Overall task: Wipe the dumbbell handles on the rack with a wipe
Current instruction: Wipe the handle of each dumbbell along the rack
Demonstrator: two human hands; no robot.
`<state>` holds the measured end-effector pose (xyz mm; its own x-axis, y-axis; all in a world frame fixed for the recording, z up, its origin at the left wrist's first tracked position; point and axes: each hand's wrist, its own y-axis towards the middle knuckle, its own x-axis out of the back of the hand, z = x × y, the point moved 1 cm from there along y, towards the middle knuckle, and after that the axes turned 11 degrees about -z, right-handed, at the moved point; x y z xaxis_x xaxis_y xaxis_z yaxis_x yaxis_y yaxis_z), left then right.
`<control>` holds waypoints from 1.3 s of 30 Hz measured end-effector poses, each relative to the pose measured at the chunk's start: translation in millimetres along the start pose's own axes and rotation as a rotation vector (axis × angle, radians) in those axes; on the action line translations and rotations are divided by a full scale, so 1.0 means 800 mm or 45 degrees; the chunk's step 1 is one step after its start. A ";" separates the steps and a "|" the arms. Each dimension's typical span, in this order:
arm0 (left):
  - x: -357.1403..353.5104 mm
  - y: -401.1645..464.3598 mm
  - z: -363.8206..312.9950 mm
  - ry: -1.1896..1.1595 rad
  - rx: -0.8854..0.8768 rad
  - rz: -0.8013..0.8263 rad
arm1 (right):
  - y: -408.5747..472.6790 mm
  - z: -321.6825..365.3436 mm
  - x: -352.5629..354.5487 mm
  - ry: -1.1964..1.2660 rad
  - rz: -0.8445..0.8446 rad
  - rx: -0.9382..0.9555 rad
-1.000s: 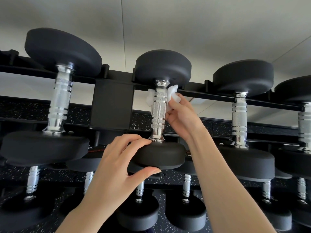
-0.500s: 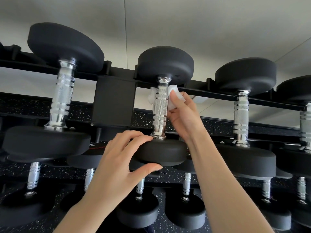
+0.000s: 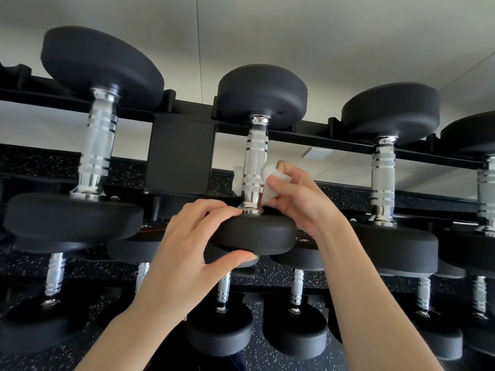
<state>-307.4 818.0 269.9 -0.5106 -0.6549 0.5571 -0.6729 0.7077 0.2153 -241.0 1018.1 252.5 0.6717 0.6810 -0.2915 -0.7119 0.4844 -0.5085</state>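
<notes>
A black dumbbell with a chrome knurled handle point(image 3: 255, 159) lies across the top tier of the black rack point(image 3: 182, 153), in the middle of the view. My right hand point(image 3: 297, 199) holds a white wipe point(image 3: 273, 186) wrapped around the lower part of that handle, just above the near weight head point(image 3: 257, 234). Part of the wipe shows on the handle's left side. My left hand point(image 3: 192, 253) grips the near weight head, fingers on top and thumb underneath.
More dumbbells sit on the same tier: one to the left point(image 3: 99, 145), one to the right point(image 3: 384, 178), another at the far right edge point(image 3: 484, 188). A lower tier holds several smaller dumbbells point(image 3: 222, 311). Speckled black flooring lies below, a white wall behind.
My right hand has slid the wipe down the handle, from near the far weight head to the end by the near head. My left hand keeps its grip on the near head.
</notes>
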 end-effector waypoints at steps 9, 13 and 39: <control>0.000 -0.001 -0.002 -0.011 0.027 -0.005 | -0.026 0.018 -0.005 -0.884 -0.089 0.128; -0.001 -0.001 -0.001 -0.018 0.040 -0.009 | -0.038 0.026 -0.019 -1.407 -0.148 0.347; -0.003 -0.006 0.020 -0.397 0.278 -0.119 | -0.034 0.041 -0.101 -2.253 -0.243 0.548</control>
<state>-311.5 812.1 254.8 -0.5574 -0.7866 0.2656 -0.8049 0.5904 0.0592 -282.9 968.0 316.2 -0.0365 0.1809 0.9828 -0.8493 0.5127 -0.1260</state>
